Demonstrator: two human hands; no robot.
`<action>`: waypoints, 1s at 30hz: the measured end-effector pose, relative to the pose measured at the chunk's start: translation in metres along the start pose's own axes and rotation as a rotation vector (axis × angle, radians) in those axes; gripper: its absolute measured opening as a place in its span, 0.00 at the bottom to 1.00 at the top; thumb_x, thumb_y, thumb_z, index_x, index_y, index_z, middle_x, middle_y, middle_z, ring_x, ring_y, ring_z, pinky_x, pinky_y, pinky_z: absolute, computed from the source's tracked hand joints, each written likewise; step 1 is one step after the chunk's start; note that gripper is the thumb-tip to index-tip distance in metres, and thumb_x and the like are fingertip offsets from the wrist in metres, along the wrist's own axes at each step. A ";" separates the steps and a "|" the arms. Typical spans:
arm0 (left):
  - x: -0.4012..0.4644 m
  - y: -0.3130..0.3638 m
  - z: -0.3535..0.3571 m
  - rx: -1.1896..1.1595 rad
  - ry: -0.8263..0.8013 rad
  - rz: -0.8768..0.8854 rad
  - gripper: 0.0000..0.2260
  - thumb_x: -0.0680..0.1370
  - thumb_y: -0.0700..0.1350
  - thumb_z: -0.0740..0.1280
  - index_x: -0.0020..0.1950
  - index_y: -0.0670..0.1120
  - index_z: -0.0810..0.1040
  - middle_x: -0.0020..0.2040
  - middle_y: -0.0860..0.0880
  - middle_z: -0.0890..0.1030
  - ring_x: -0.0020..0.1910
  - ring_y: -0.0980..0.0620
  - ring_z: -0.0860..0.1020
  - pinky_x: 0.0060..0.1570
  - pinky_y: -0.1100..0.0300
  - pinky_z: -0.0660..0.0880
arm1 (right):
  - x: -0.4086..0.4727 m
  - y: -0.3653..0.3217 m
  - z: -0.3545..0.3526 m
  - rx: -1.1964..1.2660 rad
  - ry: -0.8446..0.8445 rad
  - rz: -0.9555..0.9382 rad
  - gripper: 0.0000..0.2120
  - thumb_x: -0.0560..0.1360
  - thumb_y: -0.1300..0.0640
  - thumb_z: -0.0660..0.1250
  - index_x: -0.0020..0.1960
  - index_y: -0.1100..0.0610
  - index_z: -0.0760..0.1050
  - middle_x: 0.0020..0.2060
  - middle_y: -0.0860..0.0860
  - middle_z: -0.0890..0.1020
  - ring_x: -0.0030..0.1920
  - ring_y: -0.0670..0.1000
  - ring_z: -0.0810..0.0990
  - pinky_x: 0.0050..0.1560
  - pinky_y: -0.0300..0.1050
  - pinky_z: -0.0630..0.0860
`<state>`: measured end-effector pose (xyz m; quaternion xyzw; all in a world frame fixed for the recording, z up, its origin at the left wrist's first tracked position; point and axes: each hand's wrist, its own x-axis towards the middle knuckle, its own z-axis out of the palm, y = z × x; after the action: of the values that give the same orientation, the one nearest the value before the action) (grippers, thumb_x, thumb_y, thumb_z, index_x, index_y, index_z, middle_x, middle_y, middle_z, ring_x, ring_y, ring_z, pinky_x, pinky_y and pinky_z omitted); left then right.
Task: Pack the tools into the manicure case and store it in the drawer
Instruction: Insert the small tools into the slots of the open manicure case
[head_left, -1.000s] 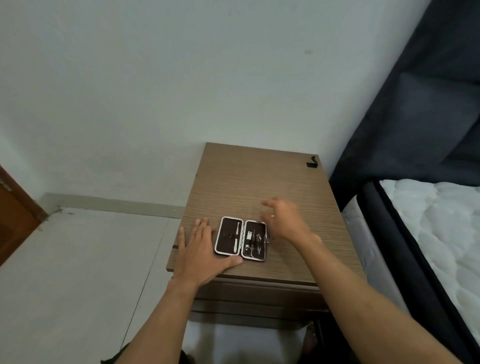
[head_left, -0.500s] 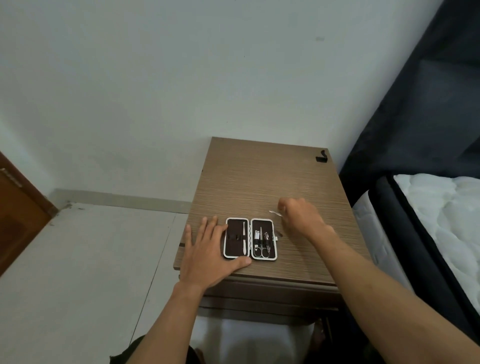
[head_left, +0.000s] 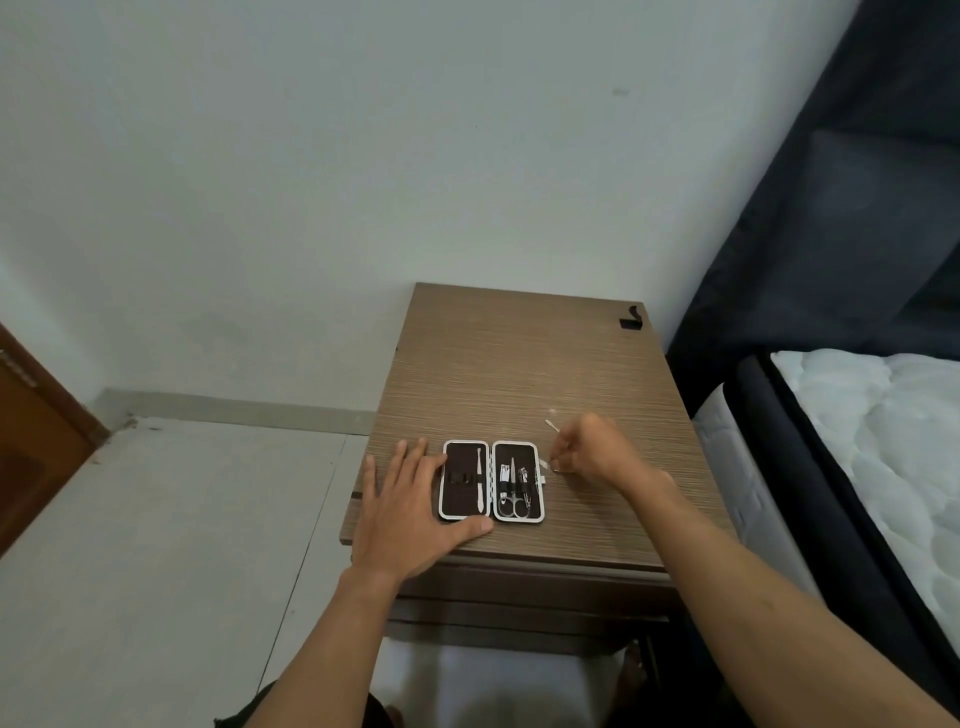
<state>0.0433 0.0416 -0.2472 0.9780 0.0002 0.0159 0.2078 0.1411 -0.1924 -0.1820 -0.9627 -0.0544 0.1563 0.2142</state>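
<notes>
The manicure case (head_left: 491, 480) lies open and flat near the front edge of the wooden nightstand (head_left: 519, 364). Its left half holds one slim metal tool, its right half holds scissors, clippers and a file. My left hand (head_left: 410, 512) lies flat on the nightstand, fingers spread, with the thumb along the case's front left corner. My right hand (head_left: 592, 452) hovers just right of the case, its fingers pinched on a thin silver tool (head_left: 551, 427) whose tip sticks out past the knuckles.
A small black object (head_left: 630, 318) sits at the nightstand's back right corner. The closed drawer front (head_left: 530, 587) shows below the top. A bed with a white mattress (head_left: 872, 441) stands close on the right, a white wall behind, grey floor and a brown door (head_left: 31, 441) at left.
My right hand has closed on the thin silver tool and drawn back toward the case's right edge. My left hand has stayed against the case.
</notes>
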 end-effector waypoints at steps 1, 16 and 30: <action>0.000 0.000 0.000 0.002 -0.001 -0.002 0.49 0.62 0.83 0.55 0.75 0.56 0.59 0.80 0.52 0.52 0.78 0.54 0.41 0.75 0.43 0.34 | 0.000 0.002 -0.001 -0.002 0.016 0.014 0.03 0.70 0.62 0.75 0.42 0.55 0.84 0.40 0.50 0.84 0.46 0.50 0.81 0.51 0.42 0.74; 0.000 0.000 -0.001 -0.003 0.015 0.005 0.50 0.60 0.84 0.53 0.75 0.57 0.60 0.80 0.52 0.52 0.79 0.54 0.42 0.75 0.43 0.35 | 0.003 -0.003 0.005 0.154 0.102 0.160 0.05 0.70 0.60 0.76 0.38 0.55 0.80 0.40 0.53 0.84 0.45 0.51 0.80 0.48 0.44 0.73; 0.000 0.001 -0.001 0.005 0.016 -0.003 0.48 0.61 0.83 0.55 0.75 0.57 0.60 0.80 0.52 0.53 0.79 0.54 0.42 0.75 0.44 0.35 | 0.011 -0.023 0.008 -0.136 0.164 0.061 0.12 0.74 0.63 0.64 0.56 0.56 0.78 0.55 0.58 0.81 0.56 0.60 0.79 0.54 0.50 0.76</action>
<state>0.0437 0.0412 -0.2460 0.9784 0.0032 0.0234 0.2053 0.1476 -0.1668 -0.1823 -0.9857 -0.0179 0.0796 0.1472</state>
